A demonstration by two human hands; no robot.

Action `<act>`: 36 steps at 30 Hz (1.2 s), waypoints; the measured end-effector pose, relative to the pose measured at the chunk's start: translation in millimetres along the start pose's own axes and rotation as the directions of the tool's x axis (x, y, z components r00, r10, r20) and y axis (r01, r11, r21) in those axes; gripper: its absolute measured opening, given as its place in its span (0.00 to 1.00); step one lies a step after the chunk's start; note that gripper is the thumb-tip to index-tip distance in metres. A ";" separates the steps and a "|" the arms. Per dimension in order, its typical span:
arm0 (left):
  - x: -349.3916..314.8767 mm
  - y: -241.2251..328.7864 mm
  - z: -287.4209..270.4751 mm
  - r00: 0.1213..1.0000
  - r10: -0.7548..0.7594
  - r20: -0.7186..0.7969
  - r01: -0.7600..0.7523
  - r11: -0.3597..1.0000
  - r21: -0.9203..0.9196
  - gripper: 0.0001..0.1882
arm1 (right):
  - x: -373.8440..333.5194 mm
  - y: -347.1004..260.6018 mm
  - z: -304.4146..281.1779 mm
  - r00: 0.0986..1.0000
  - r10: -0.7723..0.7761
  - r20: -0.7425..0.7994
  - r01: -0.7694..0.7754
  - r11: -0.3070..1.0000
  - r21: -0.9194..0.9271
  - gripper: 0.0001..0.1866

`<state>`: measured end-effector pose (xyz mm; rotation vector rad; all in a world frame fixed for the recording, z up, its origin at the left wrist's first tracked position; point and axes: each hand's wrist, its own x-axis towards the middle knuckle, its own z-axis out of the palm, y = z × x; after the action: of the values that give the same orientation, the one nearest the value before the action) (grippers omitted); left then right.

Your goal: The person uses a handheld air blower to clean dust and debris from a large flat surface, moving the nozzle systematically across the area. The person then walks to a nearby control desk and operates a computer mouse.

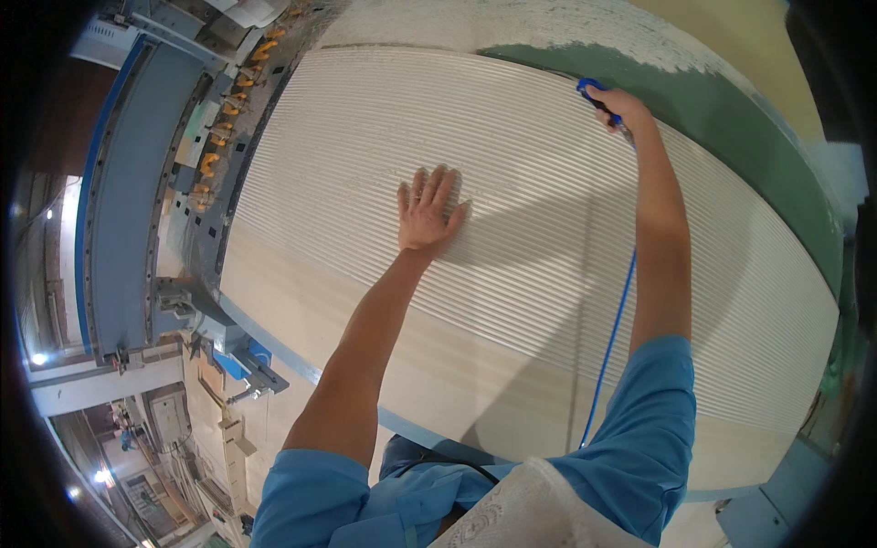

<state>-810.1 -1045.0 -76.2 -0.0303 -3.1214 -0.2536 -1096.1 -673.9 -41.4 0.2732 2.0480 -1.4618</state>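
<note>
- while the left hand lies palm down with its fingers spread on the ridges of a pale fluted panel, the right hand is closed around a blue air blow gun.
- the blow gun is over the panel's far edge, right of the middle, its blue end pointing up and to the left; how hard its lever is pressed cannot be told.
- from near the right hand a thin blue hose passes under the right forearm and comes down across the panel to the person's body.
- the fluted panel fills the middle of the view, its narrow ridges running lengthwise, with a smooth pale strip along the near side.
- pale specks lie on the ridges about the left hand.
- beyond the far edge is a green surface, partly covered by whitish dust.
- at the left stand a blue-grey machine beam and a row of orange-yellow fittings.
</note>
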 end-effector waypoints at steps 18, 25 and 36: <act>0.1 0.5 2.5 1.000 0.007 0.010 -0.007 1.000 0.011 0.37 | 19.3 82.9 -91.7 0.641 0.405 -0.652 0.278 0.670 0.689 0.18; -0.2 -1.1 4.2 1.000 0.017 -0.003 -0.017 1.000 0.019 0.36 | 8.0 71.8 -81.8 0.821 0.191 -0.538 0.253 0.723 0.643 0.18; -0.6 1.1 -1.7 0.999 0.000 0.034 0.000 1.000 -0.010 0.37 | 57.5 -33.6 53.5 1.000 -0.012 0.018 0.008 0.973 0.232 0.18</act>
<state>-809.4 -1044.3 -74.3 -0.0351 -3.1544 -0.2719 -1139.7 -745.1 -59.5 0.3421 1.8660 -1.7051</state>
